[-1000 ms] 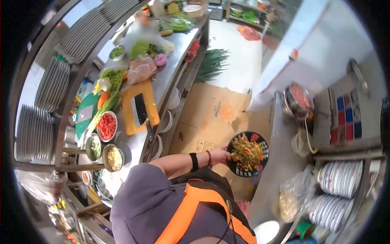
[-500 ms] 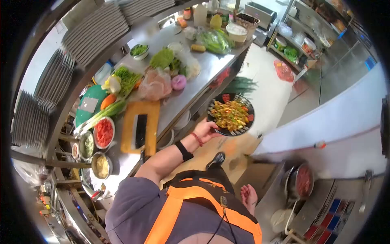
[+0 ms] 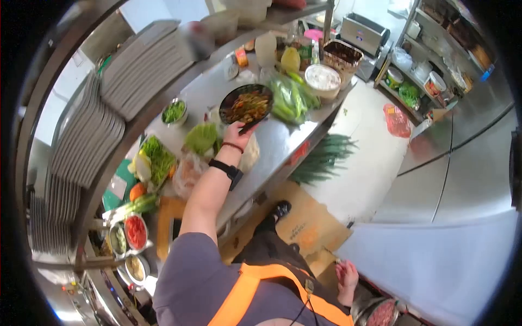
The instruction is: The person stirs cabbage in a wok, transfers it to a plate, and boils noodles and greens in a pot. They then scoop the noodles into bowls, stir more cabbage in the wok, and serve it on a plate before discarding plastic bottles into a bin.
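My left hand (image 3: 237,133) grips the near edge of a black bowl (image 3: 246,91), its arm stretched out over the steel counter. Chopped, stir-fried food (image 3: 248,107) in brown and green fills the bowl, which tilts a little. Just below it lie green leaves (image 3: 201,138) and a clear plastic bag (image 3: 190,173). A bag of green vegetables (image 3: 288,98) is close to the bowl's right side. Low by my right hip hangs my right hand (image 3: 347,277), fingers loosely curled and a little apart, with nothing seen in it.
Stacked grey plates (image 3: 147,70) fill the shelf at left. A bowl of chopped red food (image 3: 135,232) and a cutting board (image 3: 166,217) sit on the counter (image 3: 272,157). Green stalks (image 3: 326,157) and a red bag (image 3: 397,120) lie on the floor. Metal pan (image 3: 380,314) at bottom right.
My left hand has carried the bowl up and left, from beside the counter to over it. My body has moved forward along the counter. My right hand still hangs low.
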Demonstrator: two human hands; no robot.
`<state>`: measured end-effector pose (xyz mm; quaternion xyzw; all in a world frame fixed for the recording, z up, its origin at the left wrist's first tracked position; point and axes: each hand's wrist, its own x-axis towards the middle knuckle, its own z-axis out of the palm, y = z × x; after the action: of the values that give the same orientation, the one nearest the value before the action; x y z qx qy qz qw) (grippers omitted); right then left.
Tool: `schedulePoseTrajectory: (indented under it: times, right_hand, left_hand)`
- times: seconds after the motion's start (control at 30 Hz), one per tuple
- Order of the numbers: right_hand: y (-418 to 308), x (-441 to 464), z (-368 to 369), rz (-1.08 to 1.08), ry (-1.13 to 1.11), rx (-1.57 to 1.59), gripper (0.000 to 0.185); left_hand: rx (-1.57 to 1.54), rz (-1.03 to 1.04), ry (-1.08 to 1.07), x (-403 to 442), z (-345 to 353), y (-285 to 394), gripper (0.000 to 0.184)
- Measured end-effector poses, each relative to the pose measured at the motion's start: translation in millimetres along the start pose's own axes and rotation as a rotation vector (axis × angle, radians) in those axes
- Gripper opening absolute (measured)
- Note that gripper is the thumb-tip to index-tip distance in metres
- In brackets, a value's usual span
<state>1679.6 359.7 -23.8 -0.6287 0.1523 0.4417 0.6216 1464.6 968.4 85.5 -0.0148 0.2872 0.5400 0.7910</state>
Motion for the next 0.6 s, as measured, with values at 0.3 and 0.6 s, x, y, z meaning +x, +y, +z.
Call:
schedulePoseTrajectory:
  times: [0.3,0.6]
  right_hand:
    - [-53.4,-52.2,85.1,-0.364,0.217,-0.838,0.022]
    - [-1.0,14.8,116.3,-0.167,0.277,-1.072,0.012]
  left_hand:
    - [0.121,0.321,0.186,185.0,47.9,83.4,0.042]
    - [1.790,0.555,0.032,289.6,13.7,87.2,0.052]
